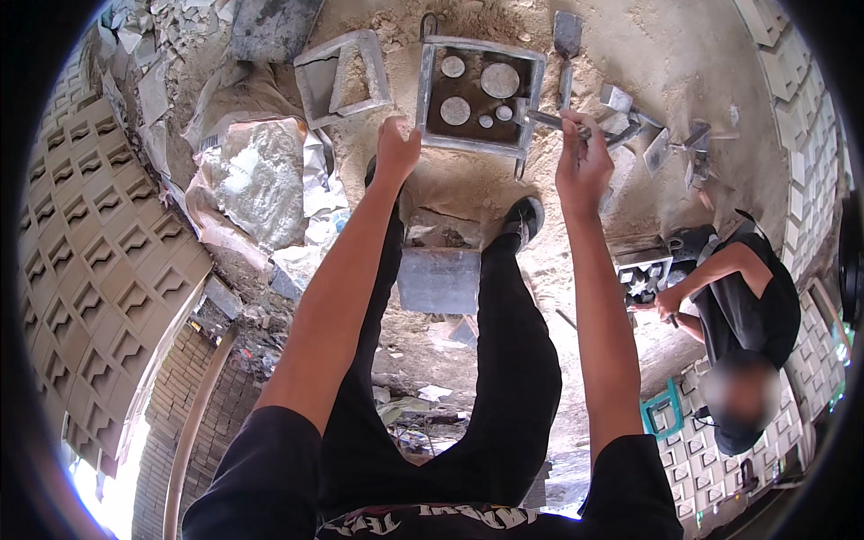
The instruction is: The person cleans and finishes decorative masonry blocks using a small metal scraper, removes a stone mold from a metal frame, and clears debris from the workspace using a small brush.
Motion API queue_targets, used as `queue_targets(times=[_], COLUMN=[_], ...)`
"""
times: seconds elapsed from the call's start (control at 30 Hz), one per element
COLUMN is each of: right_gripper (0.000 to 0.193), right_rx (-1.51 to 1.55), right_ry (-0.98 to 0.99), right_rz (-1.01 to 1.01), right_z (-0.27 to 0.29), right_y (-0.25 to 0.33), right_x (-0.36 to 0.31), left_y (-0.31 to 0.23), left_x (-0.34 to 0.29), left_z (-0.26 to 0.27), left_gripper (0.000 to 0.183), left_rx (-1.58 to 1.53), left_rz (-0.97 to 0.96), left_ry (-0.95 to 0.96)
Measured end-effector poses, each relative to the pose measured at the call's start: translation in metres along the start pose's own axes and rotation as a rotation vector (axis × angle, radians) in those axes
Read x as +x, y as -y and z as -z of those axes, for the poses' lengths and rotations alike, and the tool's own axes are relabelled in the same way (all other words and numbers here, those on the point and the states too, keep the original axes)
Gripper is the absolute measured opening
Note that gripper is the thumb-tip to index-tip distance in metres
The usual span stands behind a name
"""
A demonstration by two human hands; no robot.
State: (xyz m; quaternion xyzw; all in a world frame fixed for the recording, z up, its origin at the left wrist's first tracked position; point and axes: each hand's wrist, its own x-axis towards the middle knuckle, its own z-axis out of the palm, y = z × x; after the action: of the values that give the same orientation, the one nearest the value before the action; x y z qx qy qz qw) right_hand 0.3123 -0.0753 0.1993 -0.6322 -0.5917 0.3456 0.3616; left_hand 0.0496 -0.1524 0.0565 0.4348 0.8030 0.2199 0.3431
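In front of me lies a square metal moulding frame (481, 144) filled with dark sand. Several pale round discs (499, 80) of different sizes rest on the sand. My right hand (583, 166), beside the frame's right side, grips a narrow metal hand tool (545, 119); its tip reaches the frame's right edge. Whether it is a small trowel I cannot tell. My left hand (397, 148) is by the frame's near left corner, its fingers curled in. What they hold, if anything, is hidden.
A second frame (310, 92) stands at the left, by an open sack of pale powder (261, 184). A small shovel (566, 40) and metal tools (697, 148) lie to the right. A grey block (439, 281) sits between my legs. Another person (747, 297) works at the right.
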Motion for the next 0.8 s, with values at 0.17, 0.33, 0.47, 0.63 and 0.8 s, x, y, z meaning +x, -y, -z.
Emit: queue_targets(times=[0.17, 0.33, 0.47, 0.63, 0.8], right_gripper=[0.028, 0.043, 0.034, 0.032, 0.038], right_rx=[-0.08, -0.189, -0.378, -0.303, 0.079], right_ry=[-0.008, 0.049, 0.022, -0.046, -0.242], right_rz=[-0.074, -0.102, -0.175, -0.175, -0.153], right_z=[-0.013, -0.011, -0.004, 0.005, 0.023], right_y=[-0.013, 0.003, 0.022, 0.056, 0.086], right_x=[-0.01, -0.005, 0.001, 0.013, 0.021], left_y=[0.014, -0.015, -0.057, -0.096, -0.091], left_x=[-0.043, -0.054, -0.035, -0.009, 0.009], left_z=[-0.001, 0.006, 0.023, 0.035, 0.029], left_gripper=[0.029, 0.027, 0.026, 0.026, 0.024], left_rx=[-0.054, -0.11, -0.192, -0.233, -0.276], left_rz=[-0.033, -0.091, -0.162, -0.225, -0.178], left_ry=[0.118, 0.157, 0.184, 0.173, 0.154])
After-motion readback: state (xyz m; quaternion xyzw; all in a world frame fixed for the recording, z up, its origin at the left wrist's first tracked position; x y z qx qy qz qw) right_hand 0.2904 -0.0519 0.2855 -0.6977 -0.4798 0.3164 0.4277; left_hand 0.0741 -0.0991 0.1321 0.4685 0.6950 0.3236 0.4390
